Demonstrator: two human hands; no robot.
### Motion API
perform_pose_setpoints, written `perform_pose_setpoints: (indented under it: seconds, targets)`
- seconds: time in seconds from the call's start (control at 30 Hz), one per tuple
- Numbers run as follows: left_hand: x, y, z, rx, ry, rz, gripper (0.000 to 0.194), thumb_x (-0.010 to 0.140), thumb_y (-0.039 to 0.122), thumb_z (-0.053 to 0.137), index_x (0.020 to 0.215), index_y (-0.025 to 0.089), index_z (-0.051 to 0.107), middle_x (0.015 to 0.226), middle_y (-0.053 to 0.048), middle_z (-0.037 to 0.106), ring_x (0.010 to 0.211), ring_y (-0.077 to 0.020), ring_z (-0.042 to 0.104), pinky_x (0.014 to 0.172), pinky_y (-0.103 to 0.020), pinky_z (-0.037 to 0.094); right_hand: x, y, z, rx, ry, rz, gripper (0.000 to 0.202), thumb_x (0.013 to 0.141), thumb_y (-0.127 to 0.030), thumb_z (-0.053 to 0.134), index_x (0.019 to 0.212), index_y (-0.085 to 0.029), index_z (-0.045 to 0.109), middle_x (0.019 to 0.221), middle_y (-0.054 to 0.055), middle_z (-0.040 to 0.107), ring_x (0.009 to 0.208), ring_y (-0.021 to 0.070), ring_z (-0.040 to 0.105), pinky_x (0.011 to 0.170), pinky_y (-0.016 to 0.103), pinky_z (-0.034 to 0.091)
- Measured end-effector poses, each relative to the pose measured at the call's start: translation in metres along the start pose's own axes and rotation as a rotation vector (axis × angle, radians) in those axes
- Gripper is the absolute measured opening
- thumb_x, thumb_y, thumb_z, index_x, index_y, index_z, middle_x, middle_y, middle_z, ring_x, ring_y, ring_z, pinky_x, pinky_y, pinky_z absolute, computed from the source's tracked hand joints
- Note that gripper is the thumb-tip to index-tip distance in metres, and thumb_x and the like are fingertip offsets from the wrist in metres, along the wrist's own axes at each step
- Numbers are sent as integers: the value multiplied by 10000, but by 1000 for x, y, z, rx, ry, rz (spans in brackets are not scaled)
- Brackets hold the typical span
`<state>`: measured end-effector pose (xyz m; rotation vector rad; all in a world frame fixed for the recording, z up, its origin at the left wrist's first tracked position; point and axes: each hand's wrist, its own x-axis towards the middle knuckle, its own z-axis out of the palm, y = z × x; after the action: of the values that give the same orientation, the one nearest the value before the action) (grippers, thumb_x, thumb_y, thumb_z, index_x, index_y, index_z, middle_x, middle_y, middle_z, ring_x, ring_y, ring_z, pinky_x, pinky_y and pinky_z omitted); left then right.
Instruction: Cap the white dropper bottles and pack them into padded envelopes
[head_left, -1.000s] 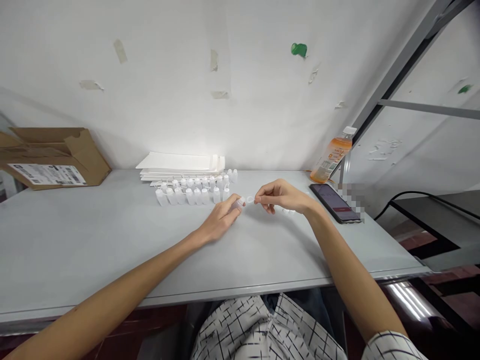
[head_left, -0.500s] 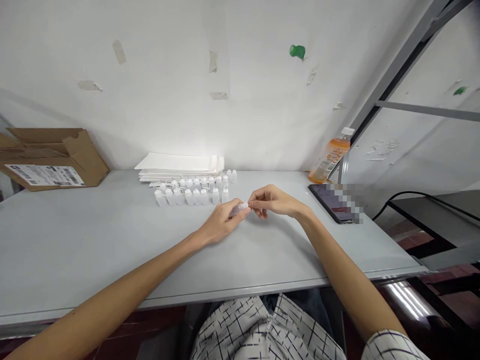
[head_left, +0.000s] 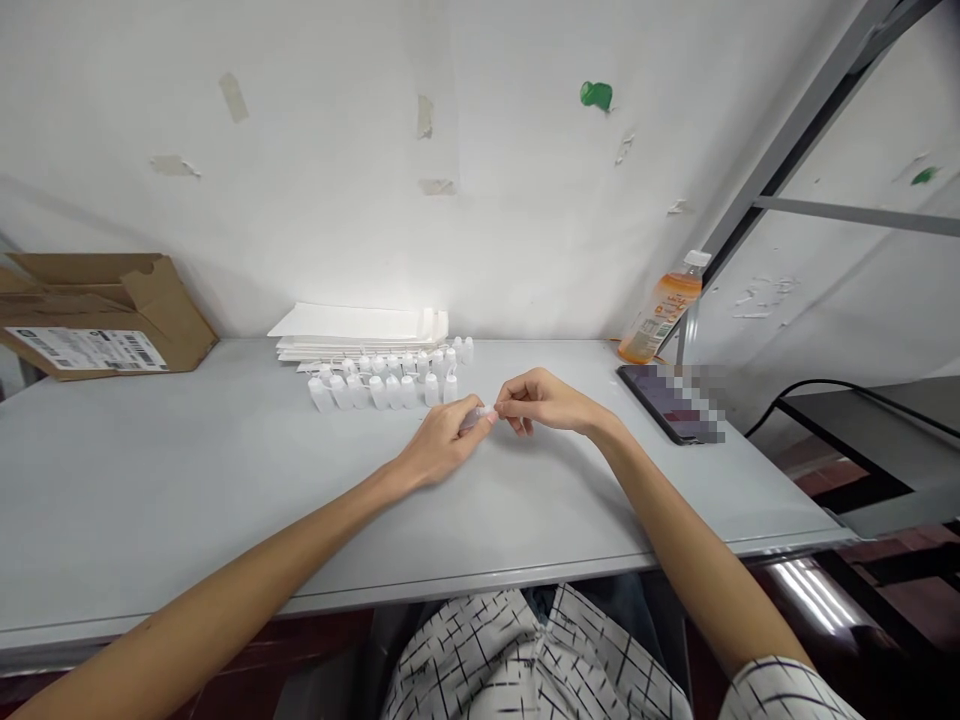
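My left hand (head_left: 439, 445) is closed around a small translucent white plastic bottle (head_left: 474, 417), held tilted with its top end to the right. At that end, the fingertips of my right hand (head_left: 546, 400) are pinched together. Whatever lies between them is too small to make out. Left of my hands, several small white dropper bottles (head_left: 393, 392) stand upright in rows on the grey table (head_left: 300, 460); some have small caps hanging from thin straps.
Behind the bottles lies a stack of flat white card or envelopes (head_left: 352, 322). A cardboard box (head_left: 180, 315) stands at the far left. An orange drink bottle (head_left: 652, 325) leans at the back right, with a phone (head_left: 660, 400) in front of it.
Both hands stay at nearly the same spot, with the bottle still in the left. The left fingers and the bottle have shifted very slightly left.
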<state>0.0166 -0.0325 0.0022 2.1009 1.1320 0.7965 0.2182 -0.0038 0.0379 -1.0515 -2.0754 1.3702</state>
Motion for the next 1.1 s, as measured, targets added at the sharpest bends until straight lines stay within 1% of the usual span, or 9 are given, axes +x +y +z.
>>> perform_pose_setpoints:
  seconds: [0.2, 0.27, 0.5, 0.63, 0.83, 0.87, 0.93, 1.03, 1.1]
  targets:
    - [-1, -2, -4, -22, -29, 31, 320, 980, 407, 366, 745, 195, 412, 608, 55, 347, 581, -121, 353, 577, -272, 262, 0, 0, 0, -32, 0, 10, 171, 823, -265, 604, 715, -141, 651, 569, -6, 580, 538, 106, 539, 517, 239, 455]
    - [0, -2, -4, -17, -41, 36, 309, 977, 399, 363, 756, 193, 427, 616, 51, 360, 588, -125, 362, 585, -274, 265, 0, 1, 1, -44, -4, 13, 160, 812, -257, 608, 704, -144, 643, 564, -8, 578, 534, 104, 534, 514, 236, 454]
    - [2, -4, -3, 11, -50, 22, 286, 944, 361, 366, 709, 198, 370, 608, 50, 343, 576, -125, 337, 573, -272, 249, 4, 4, 8, -103, 48, -24, 152, 815, -252, 594, 724, -145, 654, 562, -13, 570, 534, 107, 537, 517, 233, 451]
    - [3, -5, -3, 7, -45, 16, 301, 922, 351, 368, 666, 200, 320, 602, 47, 309, 568, -119, 311, 562, -271, 235, 6, 2, 14, -231, 94, -78, 166, 836, -213, 559, 723, -138, 655, 546, -15, 567, 517, 94, 522, 540, 226, 414]
    - [3, -10, -1, -42, -6, 6, 312, 898, 359, 392, 642, 199, 314, 579, 49, 284, 549, -110, 282, 547, -267, 218, 10, 0, 22, -380, 162, -130, 177, 851, -153, 530, 720, -135, 648, 535, -17, 565, 529, 91, 478, 562, 229, 358]
    - [3, -11, 0, -79, 2, -2, 319, 893, 364, 405, 637, 200, 310, 575, 51, 274, 542, -106, 274, 541, -264, 213, 10, 1, 23, -399, 180, -133, 174, 850, -149, 534, 718, -135, 647, 541, -15, 568, 532, 92, 477, 560, 230, 352]
    - [3, -13, 1, -232, -7, -56, 325, 882, 374, 431, 633, 202, 310, 574, 57, 252, 522, -95, 251, 516, -256, 196, 11, 2, 25, -410, 216, -149, 163, 843, -142, 541, 723, -137, 650, 574, -4, 591, 552, 98, 498, 562, 230, 356]
    - [4, -14, 3, -541, -66, -181, 308, 867, 374, 452, 641, 203, 331, 573, 70, 219, 489, -77, 203, 475, -240, 154, 10, 1, 27, -352, 269, -210, 129, 809, -106, 544, 793, -145, 666, 738, 24, 670, 624, 110, 580, 579, 225, 398]
    - [4, -14, 4, -661, -89, -232, 291, 851, 363, 467, 642, 198, 350, 570, 74, 214, 481, -69, 189, 467, -233, 136, 8, -1, 26, -291, 267, -248, 183, 790, -81, 533, 871, -155, 680, 846, 32, 696, 651, 112, 625, 578, 222, 426]
